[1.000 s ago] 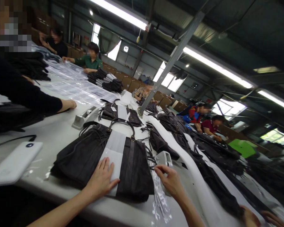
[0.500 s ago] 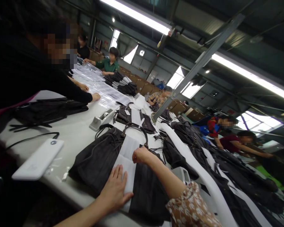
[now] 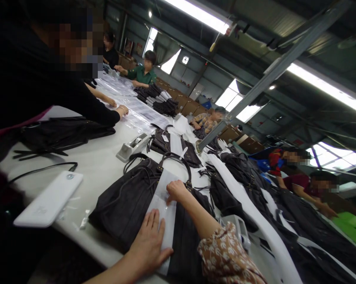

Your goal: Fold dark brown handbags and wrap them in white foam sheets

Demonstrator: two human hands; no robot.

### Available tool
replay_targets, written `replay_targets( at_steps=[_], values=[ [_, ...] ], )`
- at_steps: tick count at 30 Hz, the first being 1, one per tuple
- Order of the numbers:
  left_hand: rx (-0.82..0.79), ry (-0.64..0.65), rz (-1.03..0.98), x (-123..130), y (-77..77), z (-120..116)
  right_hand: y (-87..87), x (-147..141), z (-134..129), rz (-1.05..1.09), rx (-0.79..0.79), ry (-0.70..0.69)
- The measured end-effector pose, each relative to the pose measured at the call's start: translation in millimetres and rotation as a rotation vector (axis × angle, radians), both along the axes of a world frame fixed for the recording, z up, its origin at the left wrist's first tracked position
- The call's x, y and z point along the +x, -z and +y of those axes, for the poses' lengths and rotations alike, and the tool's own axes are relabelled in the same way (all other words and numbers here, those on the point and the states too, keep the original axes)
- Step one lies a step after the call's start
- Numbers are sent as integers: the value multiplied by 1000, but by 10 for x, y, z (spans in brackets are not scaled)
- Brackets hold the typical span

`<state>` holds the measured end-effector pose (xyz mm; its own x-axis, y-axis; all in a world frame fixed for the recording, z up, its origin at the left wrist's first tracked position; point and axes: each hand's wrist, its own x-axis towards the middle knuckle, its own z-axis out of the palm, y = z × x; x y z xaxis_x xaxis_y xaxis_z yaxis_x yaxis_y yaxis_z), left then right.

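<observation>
A dark handbag [image 3: 121,201] lies on the white table in front of me, its handles toward the far side. Round its middle runs a white wrapping strip [image 3: 165,232]. My left hand [image 3: 148,242] rests flat on the strip and the bag, fingers stretched out and thumb apart. Just beyond it, my right hand [image 3: 177,191] is closed, its curled fingertips down on the strip's upper part. Whatever those fingers may pinch is hidden or too small to make out.
A tape dispenser [image 3: 133,146] stands beyond the bag; another dispenser [image 3: 235,228] is by my right sleeve. At left lies a white power bank [image 3: 49,199] with a cable. More dark bags [image 3: 74,136] cover the table. A co-worker's arm [image 3: 103,112] reaches in at left.
My right hand has shifted left across the strip, from its right edge toward its middle. My left hand stays flat on the strip. The whole view has swung slightly.
</observation>
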<state>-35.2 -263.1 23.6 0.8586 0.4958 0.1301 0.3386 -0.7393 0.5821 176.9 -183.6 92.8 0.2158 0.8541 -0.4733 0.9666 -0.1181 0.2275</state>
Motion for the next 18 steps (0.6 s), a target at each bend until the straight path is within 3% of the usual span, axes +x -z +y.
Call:
replay_targets(
  at_steps=[6, 11, 18],
  values=[
    [14, 16, -12, 12, 35, 10, -55, 241, -141, 81, 109, 213],
    [51, -9, -39, 32, 91, -12, -66, -84, -434, 63, 248, 250],
    [114, -3, -43, 51, 108, -13, 337, -563, -1053, 155, 271, 238]
  ],
)
